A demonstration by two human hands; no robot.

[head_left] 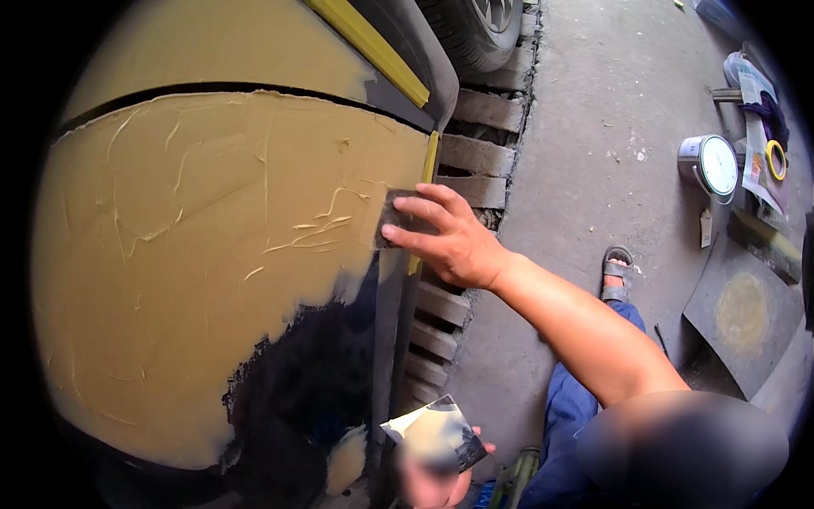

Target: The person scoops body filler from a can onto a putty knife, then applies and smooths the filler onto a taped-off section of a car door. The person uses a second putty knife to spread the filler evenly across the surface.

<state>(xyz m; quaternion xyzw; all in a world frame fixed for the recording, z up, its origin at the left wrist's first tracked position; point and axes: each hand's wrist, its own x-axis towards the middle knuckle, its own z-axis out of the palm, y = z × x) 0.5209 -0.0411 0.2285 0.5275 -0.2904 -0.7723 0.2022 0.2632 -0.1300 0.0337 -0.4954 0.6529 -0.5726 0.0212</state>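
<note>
Beside floor mat [746, 318]: white tin [710, 165].

You are in a car body repair shop: a filler-coated car panel [212, 254], a tyre [475, 30], a paint tin [710, 165] on concrete floor [593, 102].

A round metal tin [709, 166] with a pale lid stands on the concrete floor [593, 127], far right. Just beside it lie folded printed papers [757, 136].

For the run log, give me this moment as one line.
right hand: presses spreader on tan filler | left hand: holds filler-smeared board | panel: lower part dark
</note>
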